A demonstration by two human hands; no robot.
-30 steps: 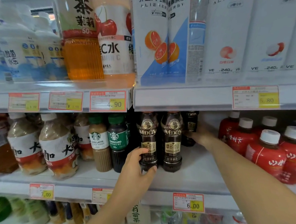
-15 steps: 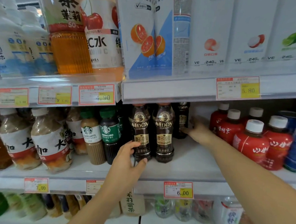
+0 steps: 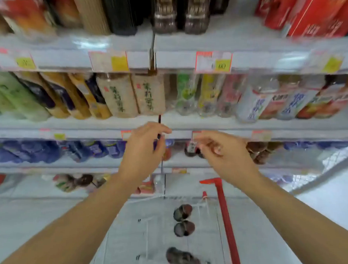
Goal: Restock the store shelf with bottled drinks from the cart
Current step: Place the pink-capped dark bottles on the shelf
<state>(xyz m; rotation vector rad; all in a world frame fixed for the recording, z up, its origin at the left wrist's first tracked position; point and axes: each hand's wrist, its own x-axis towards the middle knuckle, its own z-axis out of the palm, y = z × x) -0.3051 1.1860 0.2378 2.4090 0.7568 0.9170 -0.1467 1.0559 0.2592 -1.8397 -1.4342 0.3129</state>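
- Head view, tipped down and smeared by motion: the bottles (image 3: 183, 212) lie low in the centre of the frame. They are dark and on their sides in the cart (image 3: 154, 221), at least three, one below another. I judge they lie flat because they were loaded loose for carrying.
- A red handle (image 3: 227, 225) runs down just right of them. The cart looks parked close against the shelving, I think so that each bottle needs only a reach down and a lift up.
- My left hand (image 3: 142, 152) hangs mid-frame above the cart, fingers loosely curled and thumb apart, with nothing in it.
- My right hand (image 3: 226, 152) is beside it but not touching. Its fingers are bent and slack, and it is empty as far as the blur lets me tell.
- Both hands sit between shelf and cart, so I read this as the gap between placements, with the next bottle not yet picked.
- At top centre the coffee row (image 3: 165, 10) stands upright at the front edge of the shelf (image 3: 194, 42), likely fronted for shoppers. White board shows to its right, which I take as the slot to fill.
- Below that edge is a price tag (image 3: 213, 62), unreadable here.
- One level down stand tea bottles (image 3: 149, 94). Red bottles (image 3: 308, 15) fill the upper right.
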